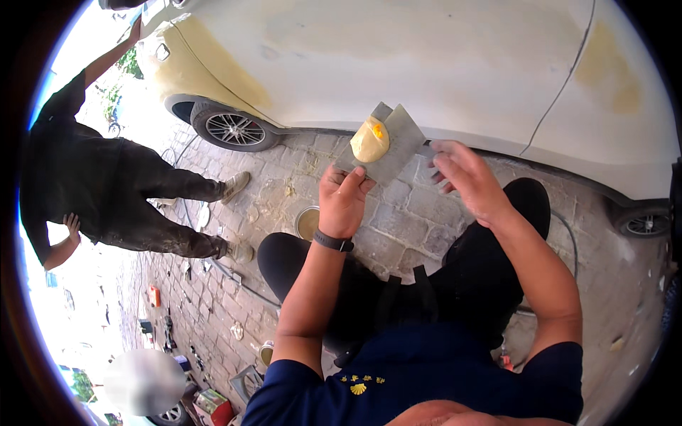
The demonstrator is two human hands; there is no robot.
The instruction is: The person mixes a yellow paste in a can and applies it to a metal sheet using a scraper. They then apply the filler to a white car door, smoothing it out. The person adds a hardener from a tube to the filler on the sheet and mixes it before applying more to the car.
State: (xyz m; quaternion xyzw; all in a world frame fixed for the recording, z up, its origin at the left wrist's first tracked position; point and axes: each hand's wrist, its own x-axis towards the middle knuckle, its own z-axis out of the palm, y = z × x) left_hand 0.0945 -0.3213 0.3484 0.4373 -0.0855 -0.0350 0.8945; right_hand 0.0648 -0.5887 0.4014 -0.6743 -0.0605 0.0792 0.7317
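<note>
My left hand (342, 202) grips flat grey metal putty spreaders (399, 145) by the lower edge, thumb on top. They look like two overlapping sheets. On them sits a smooth mound of cream-coloured putty (367, 145) with a small streak of orange paste (378, 131) on its upper right. My right hand (465, 177) hovers to the right of the spreaders, holding nothing that I can see, its fingers bent and apart. Ahead of both hands stands a white car (426, 71) with yellowish patches on its panels.
An open tin (307, 222) stands by my left knee; a second tin (266, 353) is near my left elbow. At left a person in dark clothes (106, 184) leans a hand on the car. A hose (245, 286) crosses the paving (401, 216). Tools and scraps lie lower left.
</note>
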